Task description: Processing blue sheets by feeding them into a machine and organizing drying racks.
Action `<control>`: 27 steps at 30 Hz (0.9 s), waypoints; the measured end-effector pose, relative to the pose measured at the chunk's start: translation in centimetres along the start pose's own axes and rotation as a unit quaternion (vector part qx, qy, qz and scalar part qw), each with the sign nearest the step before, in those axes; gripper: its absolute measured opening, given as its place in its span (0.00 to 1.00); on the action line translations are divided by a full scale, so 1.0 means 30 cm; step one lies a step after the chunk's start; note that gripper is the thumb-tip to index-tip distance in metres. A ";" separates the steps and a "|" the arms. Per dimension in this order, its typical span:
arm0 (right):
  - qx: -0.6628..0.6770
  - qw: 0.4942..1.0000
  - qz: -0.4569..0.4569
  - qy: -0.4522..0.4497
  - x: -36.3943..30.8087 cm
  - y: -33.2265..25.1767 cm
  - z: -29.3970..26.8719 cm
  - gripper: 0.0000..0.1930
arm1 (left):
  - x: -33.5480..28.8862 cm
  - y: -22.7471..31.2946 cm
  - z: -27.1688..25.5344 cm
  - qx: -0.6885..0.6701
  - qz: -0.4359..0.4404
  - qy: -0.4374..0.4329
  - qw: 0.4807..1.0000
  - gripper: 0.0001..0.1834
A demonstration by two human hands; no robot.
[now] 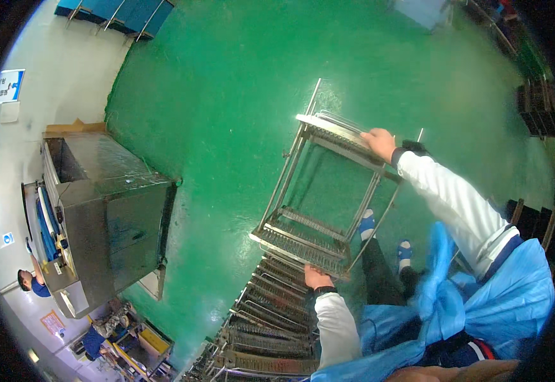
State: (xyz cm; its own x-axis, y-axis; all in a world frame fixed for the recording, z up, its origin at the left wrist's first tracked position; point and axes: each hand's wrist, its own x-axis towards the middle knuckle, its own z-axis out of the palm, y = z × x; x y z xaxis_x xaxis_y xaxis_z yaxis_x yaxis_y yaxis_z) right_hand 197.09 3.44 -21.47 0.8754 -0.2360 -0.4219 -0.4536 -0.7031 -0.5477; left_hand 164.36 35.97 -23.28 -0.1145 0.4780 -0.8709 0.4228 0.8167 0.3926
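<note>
Metal rack (300, 246), with two toothed trays joined by thin posts, sits right of the frame's centre, held at both ends. The right grip (380, 143) closes over the upper tray's right end; the left grip (317, 277) clasps the lower tray's edge, its fingertips partly hidden. Below, similar racks (266, 344) line up toward the bottom edge. A blue apron (503, 286) fills the lower right, blue-and-white footwear (367, 223) shows beside the rack, and a steel cabinet (137, 229) stands at left on green floor (220, 95).

Head-worn fisheye, steeply downward
</note>
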 end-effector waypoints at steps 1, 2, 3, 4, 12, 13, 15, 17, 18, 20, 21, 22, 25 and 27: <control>-0.005 1.000 0.004 0.001 0.021 0.022 0.006 0.23 | 0.006 -0.015 0.016 0.001 -0.005 0.002 1.000 0.20; -0.023 1.000 -0.006 0.011 0.034 0.009 0.028 0.23 | 0.023 -0.018 0.017 0.000 -0.006 0.006 1.000 0.20; -0.040 0.999 -0.017 0.021 0.044 -0.001 0.048 0.23 | 0.039 -0.026 0.019 0.001 -0.012 -0.003 1.000 0.20; -0.041 0.999 -0.015 0.018 0.053 -0.003 0.057 0.23 | 0.054 -0.036 0.021 0.002 -0.018 -0.012 1.000 0.20; -0.017 1.000 0.014 -0.018 0.126 0.009 0.140 0.22 | 0.133 -0.066 0.051 0.003 0.015 -0.007 1.000 0.19; -0.019 1.000 0.016 -0.020 0.140 0.021 0.148 0.22 | 0.126 -0.065 0.058 -0.004 0.014 -0.023 1.000 0.19; 0.021 0.999 -0.009 -0.045 0.176 0.094 0.148 0.20 | 0.087 -0.071 0.091 -0.004 0.004 -0.040 0.999 0.18; 0.012 0.999 -0.045 -0.026 0.181 0.115 0.183 0.19 | 0.069 -0.054 0.113 0.038 0.023 -0.066 0.997 0.14; 0.010 0.996 -0.087 -0.006 0.181 0.099 0.201 0.19 | 0.089 -0.052 0.104 0.037 0.026 -0.062 0.997 0.14; -0.002 0.996 -0.084 -0.013 0.149 0.085 0.228 0.19 | 0.110 -0.046 0.102 0.122 0.048 -0.020 0.991 0.26; -0.017 0.996 -0.080 -0.016 0.128 0.081 0.238 0.21 | 0.116 -0.039 0.089 0.123 0.050 -0.019 0.991 0.26; -0.033 0.996 -0.071 -0.032 0.113 0.079 0.248 0.19 | 0.102 -0.020 0.086 0.159 0.021 -0.058 0.985 0.30; -0.058 0.996 -0.034 -0.052 0.084 0.164 0.216 0.17 | 0.093 -0.052 0.103 0.190 -0.022 -0.112 0.975 0.34; -0.068 0.993 -0.080 -0.047 0.049 0.214 0.203 0.13 | 0.123 -0.074 0.095 0.183 -0.026 -0.118 0.976 0.32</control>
State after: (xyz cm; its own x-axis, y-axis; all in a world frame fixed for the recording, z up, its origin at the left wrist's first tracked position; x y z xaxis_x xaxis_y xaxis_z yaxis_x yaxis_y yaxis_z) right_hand 194.46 2.67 -30.01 0.9118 -0.0555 -0.4069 -0.2781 -0.8126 -0.5123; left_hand 165.57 34.99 -28.20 0.0478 0.3159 -0.9476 0.7200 0.6466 0.2519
